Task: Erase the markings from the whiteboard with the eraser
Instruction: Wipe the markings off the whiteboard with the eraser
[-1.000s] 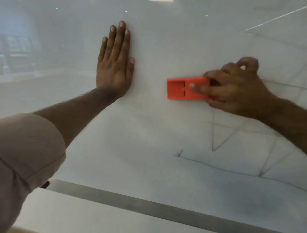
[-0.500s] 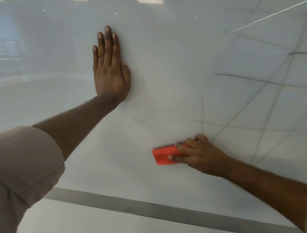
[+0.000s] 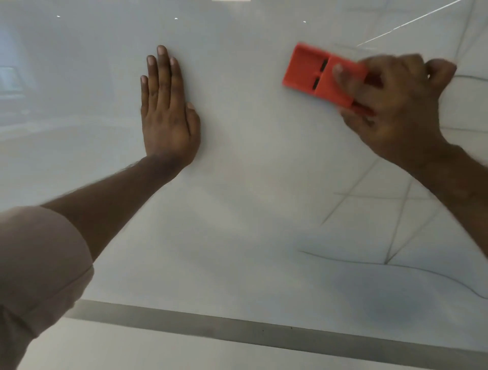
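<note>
Eraser (image 3: 320, 75) high on whiteboard (image 3: 250, 211), gripped by right hand (image 3: 390, 105) to rub | left hand (image 3: 169, 113) flat, open, empty, steadying the person | lines (image 3: 369, 261) left low on right side

We see a dull grey strip (image 3: 264, 331) running across the bottom of the view, sloping slightly down toward the right. Below the strip lies a pale, plain surface (image 3: 158, 348). Far above the strip, at the very top edge, we see a bright rectangular glare (image 3: 231, 0), and just under it three small light specks (image 3: 176, 18) spread in a row. Well above the strip's left end, we make out dim, blurred reflected shapes (image 3: 10, 79), too hazy to identify.
</note>
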